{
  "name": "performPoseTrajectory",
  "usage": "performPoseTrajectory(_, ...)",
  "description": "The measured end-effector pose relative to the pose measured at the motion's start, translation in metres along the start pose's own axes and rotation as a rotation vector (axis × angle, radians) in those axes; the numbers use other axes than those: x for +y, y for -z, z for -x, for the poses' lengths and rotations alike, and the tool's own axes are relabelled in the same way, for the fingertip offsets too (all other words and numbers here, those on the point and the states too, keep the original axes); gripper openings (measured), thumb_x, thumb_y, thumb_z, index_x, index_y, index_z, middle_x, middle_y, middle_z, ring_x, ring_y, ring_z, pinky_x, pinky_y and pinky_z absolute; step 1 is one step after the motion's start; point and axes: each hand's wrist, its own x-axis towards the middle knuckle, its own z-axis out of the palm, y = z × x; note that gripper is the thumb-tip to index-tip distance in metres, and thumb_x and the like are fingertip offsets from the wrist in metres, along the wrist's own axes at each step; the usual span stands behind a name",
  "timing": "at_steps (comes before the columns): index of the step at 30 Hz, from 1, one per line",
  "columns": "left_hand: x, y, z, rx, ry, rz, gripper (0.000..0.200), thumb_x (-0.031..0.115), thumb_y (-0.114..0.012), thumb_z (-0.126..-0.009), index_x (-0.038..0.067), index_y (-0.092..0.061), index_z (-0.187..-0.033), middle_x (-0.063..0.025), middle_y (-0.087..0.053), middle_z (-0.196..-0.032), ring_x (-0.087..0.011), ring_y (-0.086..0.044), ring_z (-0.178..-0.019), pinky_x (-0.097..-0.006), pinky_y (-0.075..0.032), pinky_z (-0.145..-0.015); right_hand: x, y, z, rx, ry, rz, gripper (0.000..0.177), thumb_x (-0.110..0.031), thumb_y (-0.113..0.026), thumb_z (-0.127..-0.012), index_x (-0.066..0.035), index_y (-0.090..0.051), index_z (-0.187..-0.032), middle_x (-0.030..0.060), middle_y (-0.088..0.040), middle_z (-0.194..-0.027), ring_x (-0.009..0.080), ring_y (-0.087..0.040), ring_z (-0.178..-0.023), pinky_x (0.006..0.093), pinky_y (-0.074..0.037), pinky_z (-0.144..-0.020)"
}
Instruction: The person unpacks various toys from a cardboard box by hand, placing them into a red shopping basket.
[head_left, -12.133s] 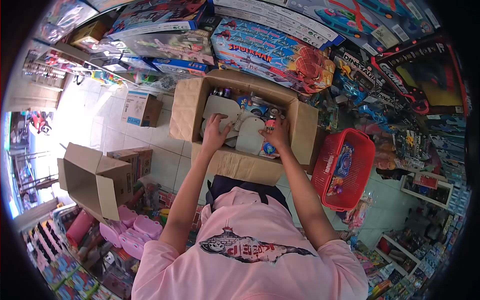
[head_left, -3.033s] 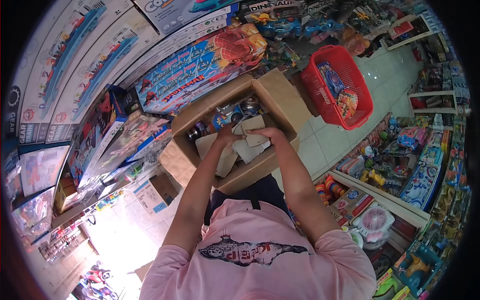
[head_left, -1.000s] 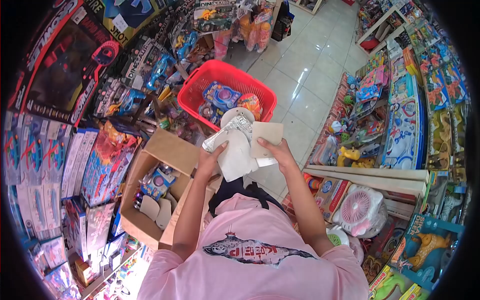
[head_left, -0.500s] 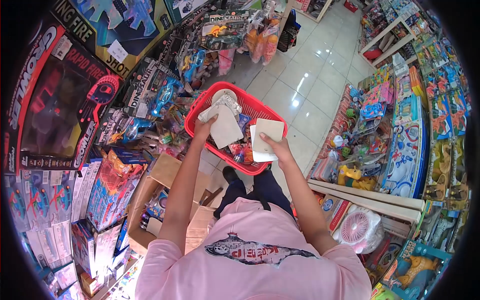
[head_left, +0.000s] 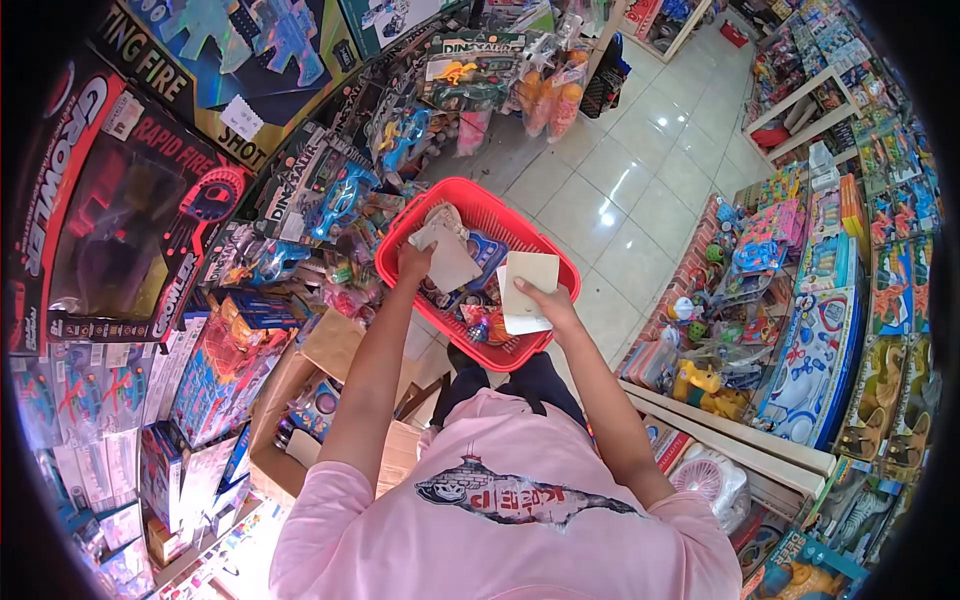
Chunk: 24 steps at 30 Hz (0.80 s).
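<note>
A red plastic basket (head_left: 515, 222) stands in front of me, with small colourful packaged items (head_left: 487, 322) and a blue pack (head_left: 489, 252) inside. At its left side, my left hand (head_left: 415, 262) is closed on the edge of a pale rectangular card (head_left: 452, 265), which lies low over the contents. A crumpled clear or silvery wrapped thing (head_left: 443, 218) sits just beyond that hand, partly covered. Over the basket's right side, my right hand (head_left: 553, 305) pinches a few cream and white cards (head_left: 530, 275), thumb on top.
An open cardboard box (head_left: 275, 440) is at my left, beside shelves with boxed toys (head_left: 130, 220). Bagged dinosaur toys (head_left: 470, 75) hang ahead. Tiled floor (head_left: 610, 190) runs between the displays. On the right are a low toy shelf (head_left: 720, 420) and a wrapped pink fan (head_left: 705, 485).
My left hand has gone lower into the basket with the pale card, showing more of the blue pack. The right hand keeps its cards. The whole view has shifted slightly.
</note>
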Motion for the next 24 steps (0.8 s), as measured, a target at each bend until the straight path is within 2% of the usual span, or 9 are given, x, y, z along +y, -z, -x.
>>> performPoseTrajectory(5, 0.062, 0.030, 0.052, 0.121, -0.064, -0.298, 0.059, 0.028, -0.080, -0.078, 0.003, -0.057, -0.126, -0.0234, -0.069, -0.106, -0.0435, -0.064, -0.103, -0.0514, -0.051, -0.090, 0.008, 0.004, -0.006, -0.010, -0.025, -0.048, 0.059, -0.031, -0.082, -0.081, 0.002, -0.060, -0.125, 0.0146, -0.069, -0.111, 0.0234, -0.070, -0.097, 0.0365, -0.057, -0.082)
performPoseTrajectory(9, 0.072, 0.041, 0.078, 0.202, -0.179, -0.273, 0.059, 0.025, -0.077, -0.079, 0.006, -0.053, -0.129, -0.0223, -0.064, -0.116, -0.0431, -0.062, -0.103, -0.0513, -0.050, -0.089, 0.008, 0.002, 0.000, 0.014, 0.030, -0.085, 0.056, -0.029, -0.084, -0.079, 0.003, -0.062, -0.119, 0.0149, -0.071, -0.107, 0.0229, -0.071, -0.092, 0.0355, -0.057, -0.079)
performPoseTrajectory(11, 0.084, 0.043, 0.107, 0.515, -0.649, -0.384, 0.055, 0.021, -0.075, -0.080, 0.006, -0.052, -0.128, -0.0209, -0.054, -0.125, -0.0409, -0.060, -0.103, -0.0487, -0.050, -0.088, 0.012, 0.000, 0.002, 0.006, 0.026, -0.061, 0.058, -0.031, -0.083, -0.080, 0.003, -0.061, -0.122, 0.0149, -0.070, -0.110, 0.0228, -0.071, -0.094, 0.0350, -0.057, -0.080)
performPoseTrajectory(14, 0.089, 0.038, 0.136, 0.329, -0.840, -0.365, 0.052, 0.026, -0.074, -0.085, 0.005, -0.053, -0.127, -0.0207, -0.050, -0.127, -0.0386, -0.055, -0.115, -0.0432, -0.051, -0.090, 0.012, -0.013, 0.001, 0.026, -0.023, -0.059, 0.058, -0.031, -0.081, -0.083, 0.002, -0.059, -0.125, 0.0144, -0.069, -0.113, 0.0223, -0.070, -0.098, 0.0347, -0.056, -0.083)
performPoseTrajectory(15, 0.085, 0.029, 0.135, 0.327, -0.838, -0.359, 0.052, 0.026, -0.074, -0.085, 0.005, -0.053, -0.127, -0.0207, -0.050, -0.127, -0.0386, -0.055, -0.115, -0.0432, -0.051, -0.090, 0.014, -0.019, -0.002, 0.030, -0.024, -0.055, 0.058, -0.031, -0.081, -0.083, 0.002, -0.059, -0.125, 0.0144, -0.069, -0.113, 0.0223, -0.070, -0.098, 0.0347, -0.056, -0.083)
performPoseTrajectory(17, 0.072, 0.008, 0.129, -0.265, -0.561, 0.130, 0.051, 0.031, -0.073, -0.088, 0.003, -0.054, -0.125, -0.0202, -0.052, -0.125, -0.0356, -0.058, -0.113, -0.0392, -0.052, -0.089, 0.018, -0.033, -0.011, -0.026, 0.062, -0.061, 0.059, -0.034, -0.074, -0.089, 0.000, -0.054, -0.132, 0.0131, -0.067, -0.116, 0.0220, -0.068, -0.102, 0.0348, -0.055, -0.084)
performPoseTrajectory(18, 0.073, 0.005, 0.130, -0.264, -0.557, 0.137, 0.051, 0.031, -0.073, -0.088, 0.003, -0.054, -0.125, -0.0202, -0.052, -0.125, -0.0356, -0.058, -0.113, -0.0392, -0.052, -0.089, 0.011, -0.041, -0.011, -0.046, 0.033, -0.045, 0.055, -0.034, -0.071, -0.092, -0.002, -0.052, -0.133, 0.0124, -0.066, -0.119, 0.0219, -0.067, -0.105, 0.0340, -0.054, -0.086)
performPoseTrajectory(20, 0.078, 0.005, 0.127, -0.440, -0.283, 0.198, 0.050, 0.036, -0.072, -0.089, 0.001, -0.056, -0.122, -0.0194, -0.054, -0.123, -0.0316, -0.058, -0.113, -0.0378, -0.052, -0.089, 0.024, -0.053, -0.033, -0.043, 0.069, -0.051, 0.055, -0.033, -0.071, -0.091, 0.000, -0.053, -0.131, 0.0133, -0.066, -0.118, 0.0218, -0.066, -0.105, 0.0330, -0.053, -0.086)
performPoseTrajectory(24, 0.047, -0.017, 0.088, -0.312, -0.311, 0.122, 0.049, 0.033, -0.073, -0.088, 0.001, -0.057, -0.121, -0.0206, -0.057, -0.119, -0.0333, -0.059, -0.111, -0.0394, -0.051, -0.091, 0.065, -0.067, -0.095, 0.019, 0.081, 0.013, 0.057, -0.036, -0.070, -0.090, 0.005, -0.054, -0.127, 0.0168, -0.066, -0.117, 0.0242, -0.066, -0.104, 0.0340, -0.051, -0.088)
